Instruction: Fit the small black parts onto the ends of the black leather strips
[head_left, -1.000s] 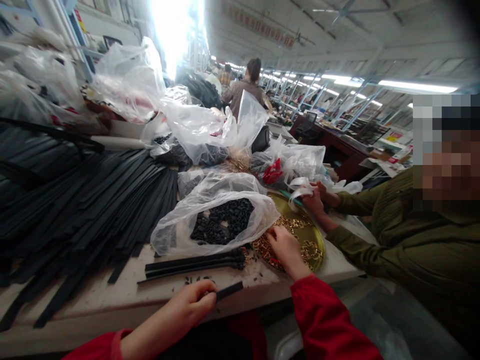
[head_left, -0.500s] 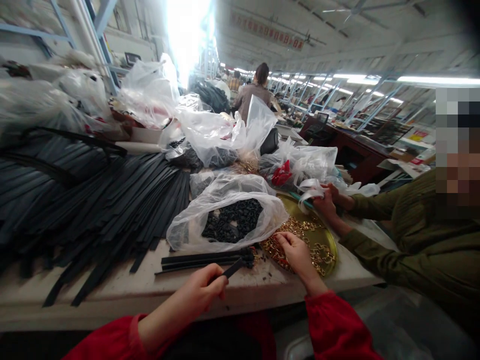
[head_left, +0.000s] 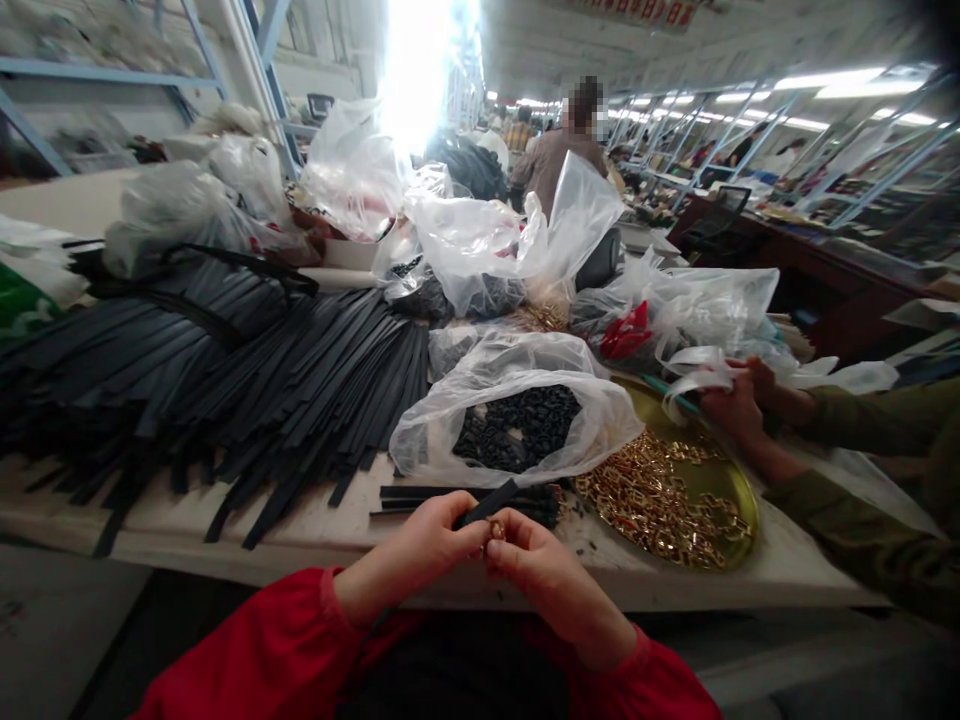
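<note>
Black strap (head_left: pixel 489 502) and small gold buckle (head_left: pixel 496 527) meet between the two hands at the near edge of the surface (head_left: pixel 315 535), in front of a great heap of black straps (head_left: pixel 225 380), a clear bag of black loops (head_left: pixel 517 425) and a round brass tray (head_left: pixel 739 480) piled with gold buckles. Left hand (head_left: pixel 427 550) has its fingers pinched on the strap's end, which slants up toward the bag, while the right hand (head_left: pixel 544 575) grips the buckle at its fingertips, touching the left. Beyond the tray a co-worker's hand (head_left: pixel 731 405) in an olive sleeve holds a white strip (head_left: pixel 694 370).
</note>
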